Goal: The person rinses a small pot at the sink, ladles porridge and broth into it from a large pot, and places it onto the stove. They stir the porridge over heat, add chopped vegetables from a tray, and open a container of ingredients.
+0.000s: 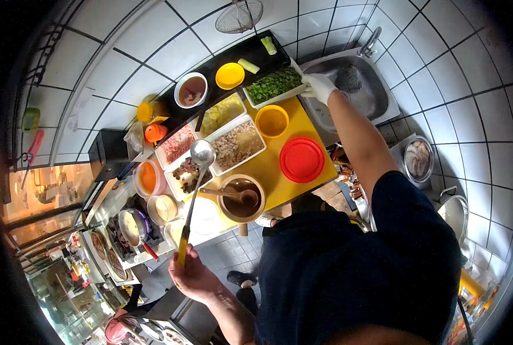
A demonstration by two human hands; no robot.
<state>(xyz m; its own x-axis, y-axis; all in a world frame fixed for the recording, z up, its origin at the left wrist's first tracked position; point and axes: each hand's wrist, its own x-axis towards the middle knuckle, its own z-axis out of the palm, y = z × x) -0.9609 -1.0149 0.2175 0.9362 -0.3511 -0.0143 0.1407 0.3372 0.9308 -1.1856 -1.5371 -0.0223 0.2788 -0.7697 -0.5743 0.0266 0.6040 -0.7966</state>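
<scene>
My left hand (193, 278), bare, is closed around the yellow-and-black handle of a long metal ladle (203, 154). The ladle's bowl hangs over the white trays of chopped ingredients, between the pink minced meat (177, 144) and the chopped mushroom-like pieces (237, 142). My right hand (318, 87) wears a white glove and grips the right end of a white tray of chopped greens (274, 84). Its fingertips are partly hidden at the tray's rim. Just below the ladle shaft stands a pot of dark sauce (243, 199) with a wooden spoon in it.
A yellow board (275, 192) carries a red lid (302, 160) and a yellow tub (272, 121). A steel sink (377, 106) lies at the right. On the left are a frying pan (133, 225) on a stove and a tub of orange liquid (148, 177). Another person (118, 326) is at lower left.
</scene>
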